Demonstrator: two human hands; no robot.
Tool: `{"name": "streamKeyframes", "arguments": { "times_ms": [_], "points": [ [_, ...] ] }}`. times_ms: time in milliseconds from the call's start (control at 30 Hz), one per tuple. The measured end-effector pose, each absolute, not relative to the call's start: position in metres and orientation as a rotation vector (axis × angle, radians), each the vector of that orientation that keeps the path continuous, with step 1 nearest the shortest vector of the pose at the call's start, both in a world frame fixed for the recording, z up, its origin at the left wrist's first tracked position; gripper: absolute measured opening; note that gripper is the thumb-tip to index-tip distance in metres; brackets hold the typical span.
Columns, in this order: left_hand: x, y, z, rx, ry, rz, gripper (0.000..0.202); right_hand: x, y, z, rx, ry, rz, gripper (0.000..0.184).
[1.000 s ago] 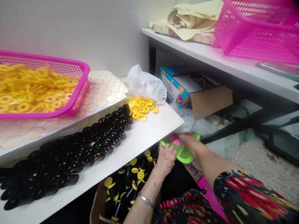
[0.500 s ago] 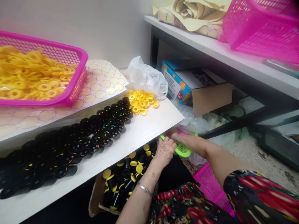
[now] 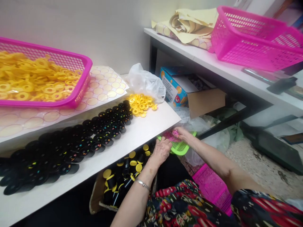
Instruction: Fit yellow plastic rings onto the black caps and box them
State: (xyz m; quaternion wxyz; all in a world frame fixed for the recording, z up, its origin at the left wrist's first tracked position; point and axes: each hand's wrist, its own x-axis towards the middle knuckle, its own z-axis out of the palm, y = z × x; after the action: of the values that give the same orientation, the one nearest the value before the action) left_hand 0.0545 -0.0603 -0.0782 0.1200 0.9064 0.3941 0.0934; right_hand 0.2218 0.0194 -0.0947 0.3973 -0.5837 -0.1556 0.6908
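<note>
Head view: we have the green basket just off the desk edge, its long axis partly hidden. Our left hand, nearer, curls closed over its left rim; our right hand, at the far side, pinches small pink pieces. The basket is bright, open mesh, with more pink inside.

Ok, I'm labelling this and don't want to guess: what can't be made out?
Left hand: head view, fingertips hidden by its knuckles at the green basket.
Pink pieces in the right hand: head view, too small and blurred to count.
Pink basket of yellow rings: head view, cut off by the left edge.
Blue box: head view, contents too blurred to identify.
</note>
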Motion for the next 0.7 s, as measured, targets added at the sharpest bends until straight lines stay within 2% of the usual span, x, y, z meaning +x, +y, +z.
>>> {"name": "streamKeyframes", "arguments": {
  "times_ms": [67,200,433,700],
  "points": [
    [0.055,-0.058,-0.078,2.635,1.151,0.262,0.018,0.232,0.014,-0.094,-1.484,-0.352,1.785,0.014],
    [0.057,-0.055,-0.079,2.632,1.148,0.235,0.017,0.247,0.0,-0.088,-1.405,-0.315,1.851,0.019],
    [0.057,-0.056,-0.082,2.658,1.15,0.27,0.014,0.247,-0.004,-0.086,-1.279,-0.333,1.897,0.012],
    [0.058,-0.056,-0.082,2.638,1.159,0.254,0.018,0.248,-0.008,-0.076,-1.218,-0.359,1.896,0.012]
  ]
}}
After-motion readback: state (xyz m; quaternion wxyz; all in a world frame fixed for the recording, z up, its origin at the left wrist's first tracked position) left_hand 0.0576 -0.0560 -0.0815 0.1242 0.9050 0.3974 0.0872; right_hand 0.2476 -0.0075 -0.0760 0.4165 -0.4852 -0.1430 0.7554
